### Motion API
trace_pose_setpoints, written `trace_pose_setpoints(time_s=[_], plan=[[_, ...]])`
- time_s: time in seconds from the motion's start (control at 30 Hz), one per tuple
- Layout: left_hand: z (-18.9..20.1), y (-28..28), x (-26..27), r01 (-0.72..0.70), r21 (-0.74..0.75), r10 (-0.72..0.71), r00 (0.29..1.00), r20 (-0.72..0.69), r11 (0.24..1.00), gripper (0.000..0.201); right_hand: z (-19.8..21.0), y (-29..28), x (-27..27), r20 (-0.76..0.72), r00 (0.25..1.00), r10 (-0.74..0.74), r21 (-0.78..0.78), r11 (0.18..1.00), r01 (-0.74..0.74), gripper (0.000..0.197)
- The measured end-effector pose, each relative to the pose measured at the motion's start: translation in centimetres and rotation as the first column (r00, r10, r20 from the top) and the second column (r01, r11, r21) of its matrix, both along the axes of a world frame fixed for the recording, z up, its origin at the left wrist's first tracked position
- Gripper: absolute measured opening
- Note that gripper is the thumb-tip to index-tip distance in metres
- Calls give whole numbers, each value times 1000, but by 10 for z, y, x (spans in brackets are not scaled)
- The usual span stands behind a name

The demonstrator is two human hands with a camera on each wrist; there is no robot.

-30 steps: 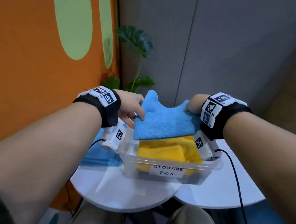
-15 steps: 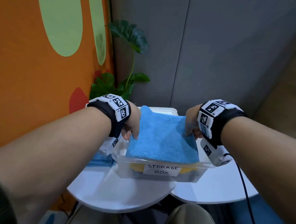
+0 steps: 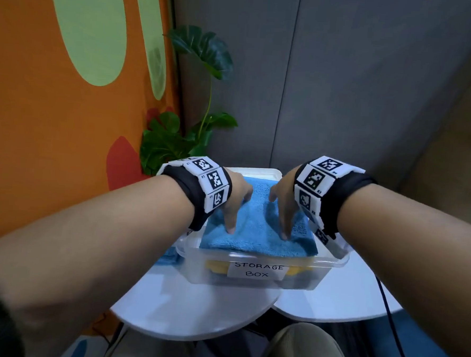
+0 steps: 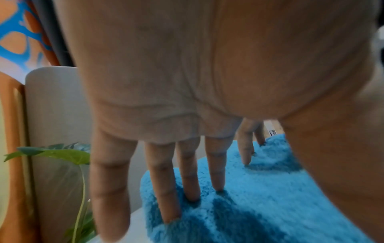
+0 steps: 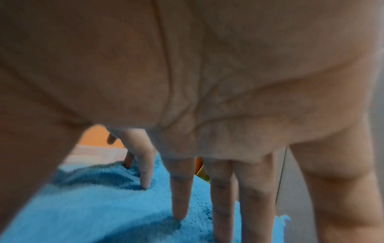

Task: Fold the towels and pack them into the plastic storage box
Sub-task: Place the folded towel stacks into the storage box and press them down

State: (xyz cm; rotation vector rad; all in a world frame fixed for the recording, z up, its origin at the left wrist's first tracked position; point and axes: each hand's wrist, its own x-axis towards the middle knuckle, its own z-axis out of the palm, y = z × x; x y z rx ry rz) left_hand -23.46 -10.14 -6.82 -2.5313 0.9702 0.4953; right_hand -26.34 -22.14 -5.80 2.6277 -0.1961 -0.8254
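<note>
A folded blue towel point(image 3: 255, 234) lies on top inside the clear plastic storage box point(image 3: 253, 281), which carries a label reading STORAGE BOX. A yellow towel point(image 3: 215, 266) shows through the box's front wall beneath it. My left hand point(image 3: 234, 203) presses down on the towel's left half with straight fingers point(image 4: 216, 172) sunk into the blue towel point(image 4: 259, 205). My right hand point(image 3: 285, 209) presses on the right half, its fingers point(image 5: 180, 189) straight on the blue towel point(image 5: 93, 205). Neither hand grips anything.
The box stands across two white round tables point(image 3: 193, 308), the second one point(image 3: 340, 295) on the right. Another blue towel point(image 3: 169, 257) lies left of the box. A leafy plant point(image 3: 176, 139) stands behind, by the orange wall point(image 3: 52, 139). A black cable point(image 3: 386, 311) hangs at the right.
The blue towel went from held above the box to lying flat in it. Both hands let go of its edges and moved onto its top, pressing down.
</note>
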Motion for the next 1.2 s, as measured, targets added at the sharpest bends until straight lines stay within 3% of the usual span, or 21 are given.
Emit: trace_pose_setpoints(time_s=[0.27,0.4,0.47,0.63,0.7,0.73,0.77,0.83,0.97,1.03,1.13,1.2], plan=[[-27,-7,10,75,165,-76,997,-1,983,90,-27,6,-4,-179,969,173,-194,959,-207,90],[-33,-8,14,102,178,-102,995,-11,979,93,-51,2,4,-123,952,279,-240,923,-301,54],[-33,-7,15,101,183,-97,995,-28,978,94,-51,6,2,-109,953,283,-227,926,-301,48],[-35,-8,18,119,218,-116,993,-27,969,93,-53,11,3,-211,935,284,-208,922,-327,43],[-38,-8,18,128,239,-130,992,-11,962,92,-60,13,13,-332,884,330,-226,882,-414,25],[-40,-9,18,132,251,-136,991,-1,959,91,-70,10,22,-402,860,314,-220,879,-423,28],[-41,-10,19,136,257,-143,990,7,957,91,-71,10,25,-435,857,277,-266,869,-416,29],[-42,-11,21,139,255,-146,989,10,957,89,-56,16,10,-349,897,272,-251,895,-369,31],[-38,-11,25,125,262,-125,992,-19,957,83,-38,5,3,-197,930,310,-213,912,-350,70],[-31,-12,27,92,222,-93,996,-7,971,80,-29,-2,6,-98,965,242,-179,950,-256,84],[-23,-7,33,27,170,-38,998,57,985,61,-2,-2,-11,6,1000,-13,90,996,12,51],[-23,1,42,-43,212,11,989,150,976,55,6,-10,-20,-13,993,-114,166,980,115,51]])
